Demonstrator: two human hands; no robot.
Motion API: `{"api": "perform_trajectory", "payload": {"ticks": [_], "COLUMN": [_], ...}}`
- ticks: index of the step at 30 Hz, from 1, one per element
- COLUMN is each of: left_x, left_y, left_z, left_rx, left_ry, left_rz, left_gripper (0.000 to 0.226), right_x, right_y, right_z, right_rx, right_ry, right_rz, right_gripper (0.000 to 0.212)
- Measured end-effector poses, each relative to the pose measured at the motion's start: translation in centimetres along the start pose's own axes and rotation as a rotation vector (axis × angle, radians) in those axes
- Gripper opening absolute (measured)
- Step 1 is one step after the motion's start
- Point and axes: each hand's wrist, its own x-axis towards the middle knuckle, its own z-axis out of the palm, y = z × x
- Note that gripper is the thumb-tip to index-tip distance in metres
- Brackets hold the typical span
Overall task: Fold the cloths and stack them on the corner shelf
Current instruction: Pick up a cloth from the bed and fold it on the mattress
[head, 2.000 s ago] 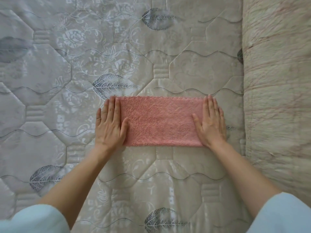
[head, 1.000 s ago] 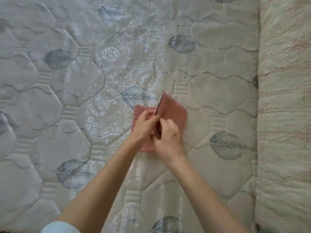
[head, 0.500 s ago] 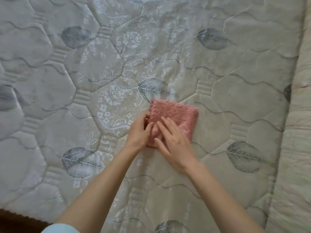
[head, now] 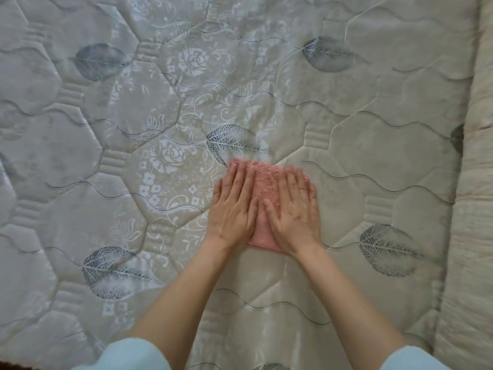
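A small pink terry cloth (head: 266, 182) lies folded into a compact square on the quilted mattress (head: 133, 156). My left hand (head: 234, 206) rests flat on its left half, fingers straight and pointing away from me. My right hand (head: 297, 206) lies flat on its right half in the same way. Both palms cover most of the cloth; only a strip down the middle, the far edge and a near corner show. No shelf is in view.
A thick beige quilted blanket or cushion (head: 474, 209) runs along the right side of the mattress. A dark strip at the bottom left corner (head: 10, 365) marks the mattress edge.
The cloth was a long strip under my spread hands, then got folded in half into a square. My hands have now moved from pinching its edge to lying flat on top.
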Motion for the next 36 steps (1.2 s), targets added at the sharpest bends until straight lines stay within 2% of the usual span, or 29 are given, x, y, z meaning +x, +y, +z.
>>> {"api": "perform_trajectory", "payload": {"ticks": [5,9,13,16,18,20,22,24,26,28,32,34,36], "left_x": [-0.2,-0.7,-1.3,-1.3,-1.1,-1.0,-1.6,-2.9,-4.6,-6.3,-10.4,-12.6,-15.0], "left_y": [0.3,0.6,2.4,3.5,3.4,2.9,2.5,1.9,1.2,0.8,0.5,0.5,0.6], "left_z": [-0.1,-0.4,-1.9,-3.4,-4.1,-5.0,-6.9,-8.9,-11.7,-15.5,-25.2,-30.0,-34.8], "left_rx": [0.005,-0.077,-0.196,-0.431,-0.602,-0.782,-1.061,-1.284,-1.455,-1.599,-1.891,-1.906,-1.851], "left_ry": [0.027,-0.002,0.095,0.153,0.115,0.07,-0.018,-0.216,-0.337,-0.333,-0.136,-0.026,0.082], "left_rz": [-0.136,-0.317,-0.436,-0.576,-0.728,-0.883,-1.017,-1.1,-1.06,-0.958,-0.718,-0.584,-0.502], "left_gripper": [0.066,0.068,0.06,0.068,0.077,0.073,0.056,0.055,0.063,0.058,0.05,0.058,0.055], "right_x": [-0.6,-1.4,-2.9,-3.6,-3.1,-2.3,-1.8,-2.1,-2.5,-2.8,-3.0,-3.1,-3.1], "right_y": [2.4,4.6,2.9,0.2,-1.4,-2.9,-4.1,-5.0,-6.2,-7.6,-12.5,-15.7,-19.4], "right_z": [-0.5,-1.2,-2.2,-2.5,-2.6,-3.3,-4.4,-6.1,-8.8,-11.9,-19.6,-23.5,-27.4], "right_rx": [0.006,-0.009,0.306,0.428,0.627,0.987,1.394,1.578,1.65,1.717,1.798,1.807,1.766], "right_ry": [-0.014,-0.061,0.014,0.069,0.074,0.011,-0.139,-0.401,-0.596,-0.685,-0.724,-0.719,-0.735], "right_rz": [0.104,0.179,0.288,0.327,0.453,0.686,0.868,0.903,0.876,0.827,0.612,0.467,0.338], "right_gripper": [0.075,0.081,0.078,0.063,0.048,0.05,0.051,0.041,0.033,0.032,0.036,0.039,0.038]}}
